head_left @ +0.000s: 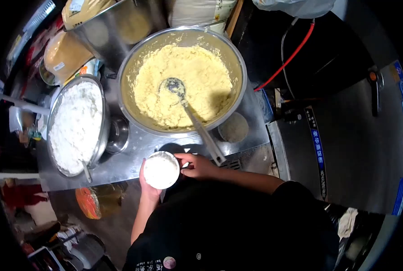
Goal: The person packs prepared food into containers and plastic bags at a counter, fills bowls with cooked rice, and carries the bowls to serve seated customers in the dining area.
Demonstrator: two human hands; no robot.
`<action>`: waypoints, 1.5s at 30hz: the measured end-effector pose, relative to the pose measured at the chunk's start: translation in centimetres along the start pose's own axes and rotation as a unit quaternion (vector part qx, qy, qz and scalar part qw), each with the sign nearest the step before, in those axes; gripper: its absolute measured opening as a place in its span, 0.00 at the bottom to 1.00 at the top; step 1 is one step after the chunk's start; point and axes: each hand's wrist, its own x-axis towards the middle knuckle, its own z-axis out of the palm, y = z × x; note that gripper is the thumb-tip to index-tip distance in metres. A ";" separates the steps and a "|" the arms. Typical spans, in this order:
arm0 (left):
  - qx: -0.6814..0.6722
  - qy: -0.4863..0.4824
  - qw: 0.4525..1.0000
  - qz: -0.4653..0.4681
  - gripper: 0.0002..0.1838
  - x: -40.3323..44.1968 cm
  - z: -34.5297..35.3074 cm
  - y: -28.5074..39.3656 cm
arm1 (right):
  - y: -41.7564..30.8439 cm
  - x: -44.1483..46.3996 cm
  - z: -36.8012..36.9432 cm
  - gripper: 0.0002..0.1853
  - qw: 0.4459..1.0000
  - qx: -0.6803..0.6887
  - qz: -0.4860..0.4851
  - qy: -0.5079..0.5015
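Observation:
A small white bowl (162,170) filled with white powder is held in front of my body at the table's near edge. My left hand (150,185) is closed around its left side. At the right rim, my right hand (196,166) grips the bowl with curled fingers, partly hidden by it. Just beyond stands a large steel basin (125,97) of crumbly yellow mixture (188,74). A slotted ladle (201,128) rests in the mixture, its handle leaning over the near rim. To the left, another steel bowl (105,117) holds a heap of white powder (77,126) with a utensil handle (87,171) sticking out.
These stand on a steel table (142,156). A small metal cup (118,135) sits between the basins, and a round container (234,128) is at the right. Behind are bags (68,54) and a tall steel pot (115,34). A red hose (296,52) hangs at the right.

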 end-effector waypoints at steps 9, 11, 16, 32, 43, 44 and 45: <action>-0.083 0.038 0.985 0.144 0.25 -5.8 -1.7 -4.6 | 5.9 -10.2 -12.2 0.33 0.885 -0.167 0.074 0.428; -0.061 0.037 0.983 0.167 0.26 -6.9 -1.1 -5.0 | 5.7 -8.9 -13.3 0.42 0.855 -0.229 -0.024 0.465; -0.035 0.034 0.980 0.193 0.27 -9.1 0.7 -6.0 | 5.2 -5.7 -14.9 0.65 0.831 -0.361 -0.203 0.371; -0.196 0.049 0.969 0.144 0.27 -10.3 -1.2 -6.2 | 9.1 -2.9 -15.2 0.60 0.882 -0.229 -0.239 0.337; -0.257 -0.047 0.941 0.215 0.25 -17.9 -10.0 -2.9 | 3.6 -4.2 -0.6 0.72 0.942 -0.198 -0.269 0.028; -0.262 -0.042 0.934 0.238 0.25 -19.4 -11.9 -2.8 | 3.8 -3.6 1.2 0.73 0.955 -0.184 -0.231 0.010; -0.284 -0.061 0.923 0.252 0.24 -21.3 -14.2 -2.3 | 1.9 -3.2 4.4 0.73 0.955 -0.165 -0.245 -0.001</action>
